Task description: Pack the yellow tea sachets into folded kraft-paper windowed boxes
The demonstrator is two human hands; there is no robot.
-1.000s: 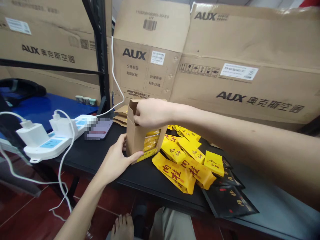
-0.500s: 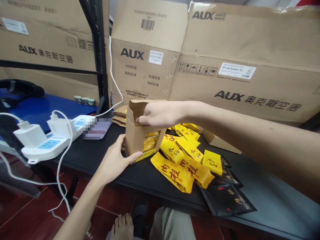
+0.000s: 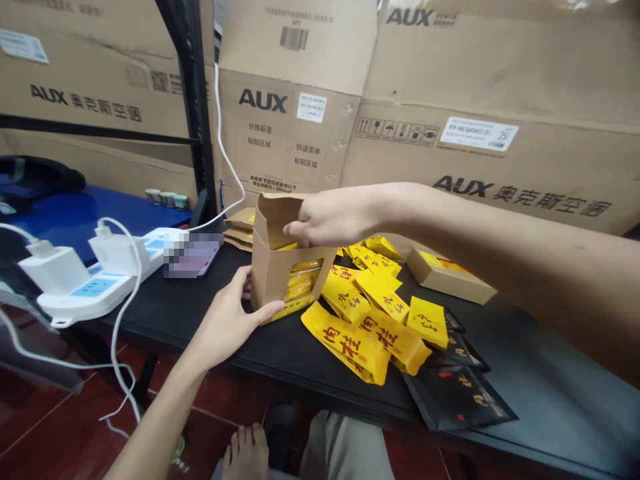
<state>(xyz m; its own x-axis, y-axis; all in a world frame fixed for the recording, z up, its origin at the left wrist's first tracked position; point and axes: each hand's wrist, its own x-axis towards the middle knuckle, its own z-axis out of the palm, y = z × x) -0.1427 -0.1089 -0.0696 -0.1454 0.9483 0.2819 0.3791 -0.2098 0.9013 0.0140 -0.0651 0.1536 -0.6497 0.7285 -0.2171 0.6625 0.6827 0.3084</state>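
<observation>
A brown cardboard box (image 3: 270, 273) with a window stands open-topped on the black table, yellow packets (image 3: 303, 280) showing through the window. My left hand (image 3: 239, 317) grips its lower left corner, thumb along the front and fingers behind. From above, my right hand (image 3: 327, 219) reaches into the opening with curled fingers. Their tips are partly hidden, and a bit of yellow shows just beneath them; what they hold I cannot make out. Right of the box lies a loose pile of yellow sachets (image 3: 345, 337), beside several black sachets (image 3: 460, 393).
Behind the pile lies another brown box (image 3: 450, 281) with yellow inside. Flattened brown cartons (image 3: 240, 230) sit behind the box at left. A phone (image 3: 195, 255) and a white power strip (image 3: 100, 293) with cables are further left. Large AUX cartons (image 3: 410, 80) stand at the back.
My right hand has shifted slightly to the right at the box opening, uncovering some yellow inside. My raised right forearm reveals more of the far box. The left hand keeps its grip.
</observation>
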